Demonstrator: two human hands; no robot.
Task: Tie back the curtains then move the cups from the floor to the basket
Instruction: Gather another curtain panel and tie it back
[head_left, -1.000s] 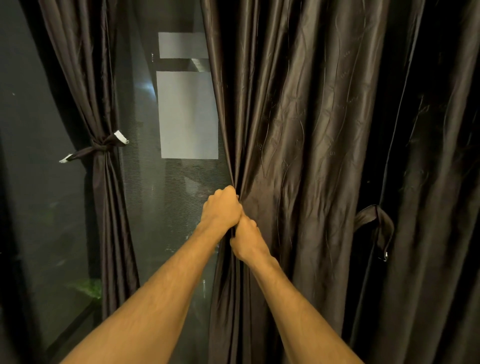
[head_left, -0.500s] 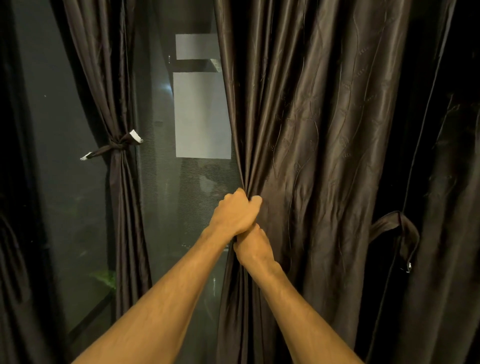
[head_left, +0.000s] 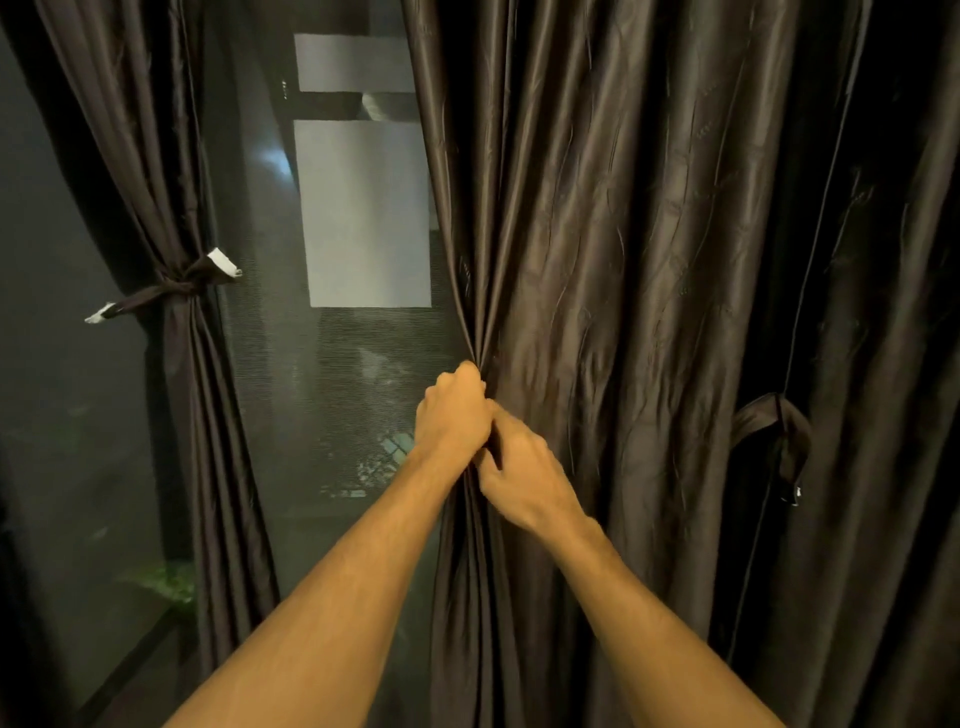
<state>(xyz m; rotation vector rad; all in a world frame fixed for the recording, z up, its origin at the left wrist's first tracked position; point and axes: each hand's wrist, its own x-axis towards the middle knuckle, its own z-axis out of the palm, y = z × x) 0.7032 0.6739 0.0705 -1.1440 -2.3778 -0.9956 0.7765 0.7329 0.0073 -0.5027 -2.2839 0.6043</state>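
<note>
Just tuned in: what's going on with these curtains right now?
A person is gathering the inner edge of the right curtain with both hands. The left hand grips the bunched folds, and the right hand holds them just below it. The left curtain is already tied back with a knotted tie. The right curtain's own tie-back hangs loose further to the right, untouched. No cups or basket are in view.

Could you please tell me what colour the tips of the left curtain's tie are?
The tips are white; head view.
</note>
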